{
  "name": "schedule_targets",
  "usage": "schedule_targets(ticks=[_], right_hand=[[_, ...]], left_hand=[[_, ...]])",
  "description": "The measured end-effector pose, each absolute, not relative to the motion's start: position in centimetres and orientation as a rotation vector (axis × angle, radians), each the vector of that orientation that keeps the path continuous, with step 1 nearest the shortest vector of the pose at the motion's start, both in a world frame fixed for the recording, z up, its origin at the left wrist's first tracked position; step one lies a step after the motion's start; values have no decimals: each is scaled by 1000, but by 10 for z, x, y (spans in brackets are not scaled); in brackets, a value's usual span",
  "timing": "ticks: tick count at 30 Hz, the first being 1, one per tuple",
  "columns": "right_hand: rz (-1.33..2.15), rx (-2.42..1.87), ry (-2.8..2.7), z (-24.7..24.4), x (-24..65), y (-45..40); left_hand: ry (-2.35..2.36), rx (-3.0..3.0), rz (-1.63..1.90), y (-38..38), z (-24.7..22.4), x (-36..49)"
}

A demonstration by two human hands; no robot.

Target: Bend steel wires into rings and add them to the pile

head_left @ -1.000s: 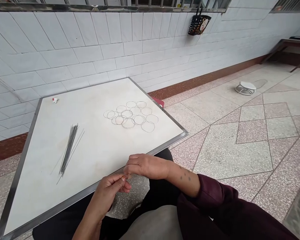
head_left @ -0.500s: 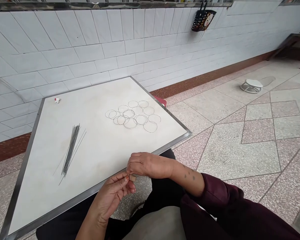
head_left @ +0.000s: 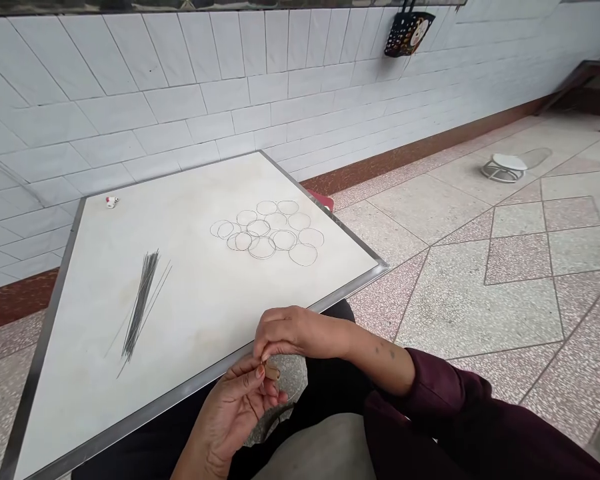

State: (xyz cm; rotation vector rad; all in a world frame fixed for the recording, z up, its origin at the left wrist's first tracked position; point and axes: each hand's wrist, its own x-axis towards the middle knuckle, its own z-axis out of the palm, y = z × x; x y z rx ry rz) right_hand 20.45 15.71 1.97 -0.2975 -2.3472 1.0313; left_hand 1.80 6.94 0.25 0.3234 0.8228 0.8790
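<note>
Just past the table's near edge, my left hand [head_left: 237,403] pinches a thin wire between thumb and forefinger, its palm turned up. A small tan tube-like piece [head_left: 273,373] sits at its fingertips. My right hand [head_left: 293,333] is closed with its fingertips on the same wire, touching the left fingertips. The wire [head_left: 301,380] curves out faintly below the right hand. On the white table [head_left: 195,300] lie several thin wire rings [head_left: 261,247], overlapping, and a bundle of straight dark wires [head_left: 141,307] to the left.
A small white and red object [head_left: 112,202] is at the table's far left corner. Behind stands a tiled wall with a dark patterned bag [head_left: 409,33] hanging on it. A low white stool [head_left: 504,168] stands on the floor at right, near a dark bench [head_left: 587,70].
Both hands have moved slightly down and right in view. More of the tan piece shows, and the left fingers have opened out a little below it.
</note>
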Motion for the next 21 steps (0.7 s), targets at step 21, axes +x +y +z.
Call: schedule_targets(ticks=[21], right_hand=[[1095, -482, -2086, 22, 186, 141]], left_hand=[[731, 341, 1205, 58, 12, 22]])
